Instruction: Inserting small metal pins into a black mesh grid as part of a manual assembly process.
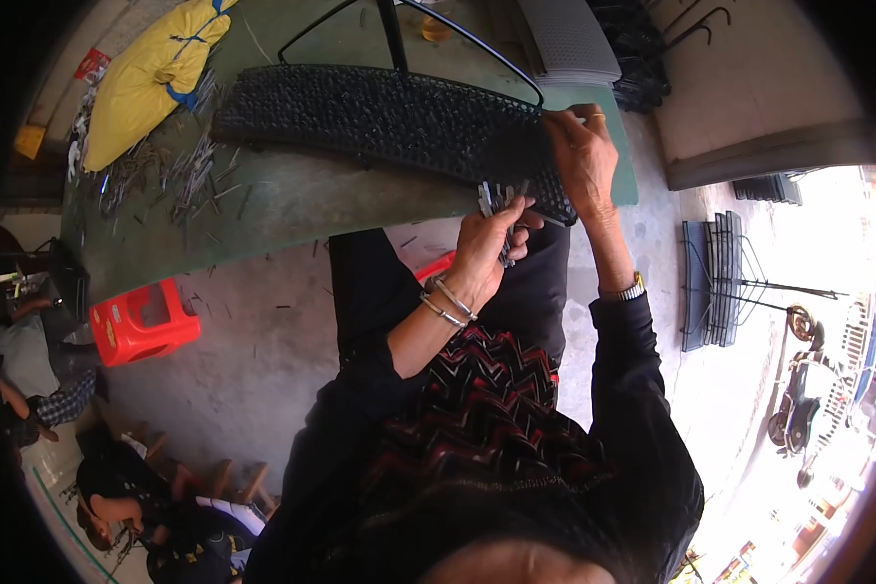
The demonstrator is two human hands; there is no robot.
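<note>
A long black perforated panel (360,117) with a black metal frame (392,39) lies across the green table. Many small dark strips seem to stick out of its holes, while the holes near its right end look bare. My left hand (487,238), just below the panel's near right edge, is closed round a bundle of thin grey strips (496,198). My right hand (586,161) rests over the panel's right end with its fingers pinched together. What is between those fingertips is too small to make out.
Loose strips (190,180) lie scattered on the green table (292,204), near a yellow sack (146,83). Grey perforated sheets (566,39) are stacked at the far right. A red plastic stool (144,321) stands on the left floor; black racks (715,282) stand to the right. Other people sit at lower left.
</note>
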